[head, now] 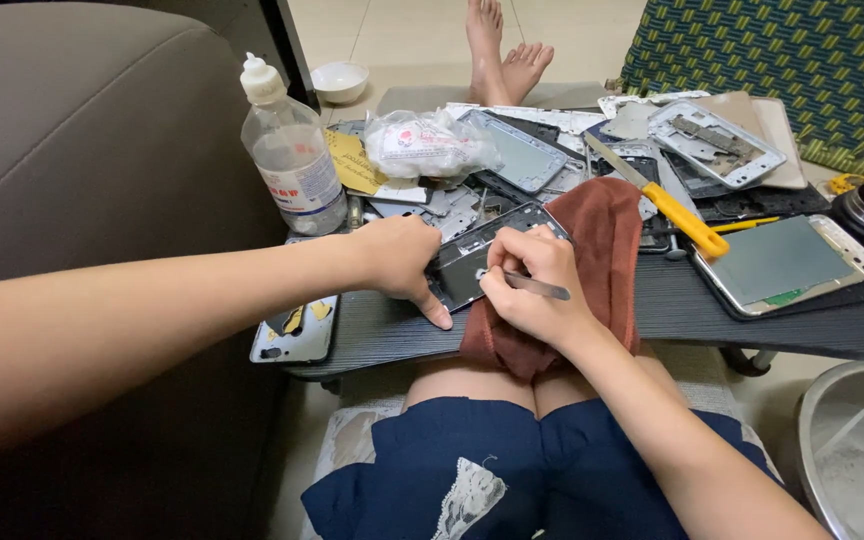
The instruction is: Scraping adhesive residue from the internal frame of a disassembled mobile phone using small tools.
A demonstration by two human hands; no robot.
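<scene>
Head view: prying at a phone frame

We pin the dark phone frame (pixel 472 262) near the table's (pixel 672 310) front edge, left hand (pixel 399 258) pressing it flat. Our right hand (pixel 532 290) pinches metal tweezers (pixel 537 287), tips at the frame. Next move, we judge, calls for gentle, steady levering.

On table (pixel 672 310): I find the phone frame (pixel 472 262) on the cloth (pixel 602 250).
Left: bottle (pixel 292 160).
Right: knife (pixel 657 195), phone (pixel 787 262).
Behind: bag (pixel 427 145).
</scene>
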